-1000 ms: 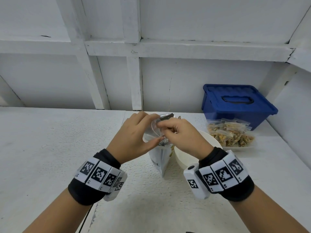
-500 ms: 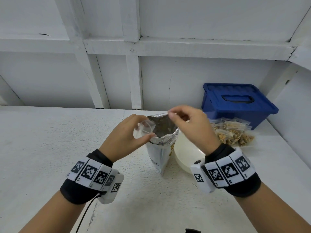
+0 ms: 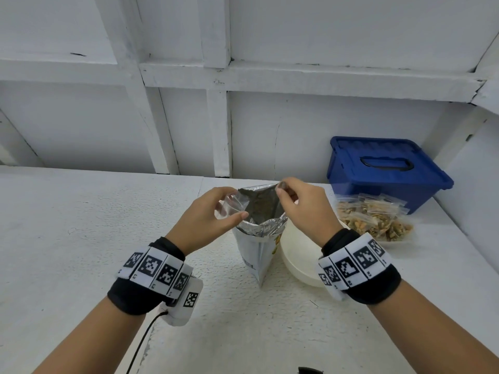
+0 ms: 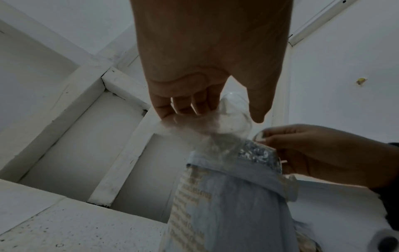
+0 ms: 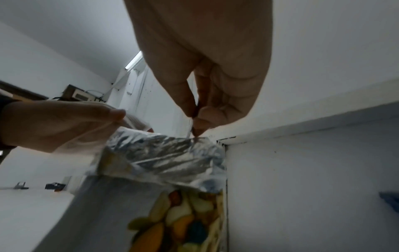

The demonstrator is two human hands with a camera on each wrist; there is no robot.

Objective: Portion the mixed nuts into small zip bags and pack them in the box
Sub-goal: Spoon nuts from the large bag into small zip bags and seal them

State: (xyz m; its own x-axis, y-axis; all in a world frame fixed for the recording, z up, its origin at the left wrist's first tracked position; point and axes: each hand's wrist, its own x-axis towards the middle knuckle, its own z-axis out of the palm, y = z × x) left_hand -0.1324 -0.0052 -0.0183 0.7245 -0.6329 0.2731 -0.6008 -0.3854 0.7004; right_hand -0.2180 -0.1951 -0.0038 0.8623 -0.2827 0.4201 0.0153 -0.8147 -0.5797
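A foil-lined nut pouch point(image 3: 259, 238) stands open at the table's middle, its rim folded down. My left hand point(image 3: 210, 211) holds a small clear zip bag point(image 3: 232, 206) by the pouch's left rim; the left wrist view shows the clear zip bag point(image 4: 218, 126) between the fingers and thumb. My right hand point(image 3: 299, 203) pinches the pouch's far rim at the top edge; the right wrist view shows that pinch on the foil rim point(image 5: 172, 153). A pile of filled zip bags point(image 3: 375, 220) lies at the right. Behind it stands the blue box point(image 3: 386, 171), lid on.
A cream bowl point(image 3: 299, 257) sits just right of the pouch, under my right wrist. White wall framing runs along the back of the white table point(image 3: 81, 238). A black cable point(image 3: 143, 338) hangs from my left wrist band.
My hands have parted: the right one left the zip bag and took the pouch's far rim, pulling the mouth open. The left hand moved slightly left with the zip bag.
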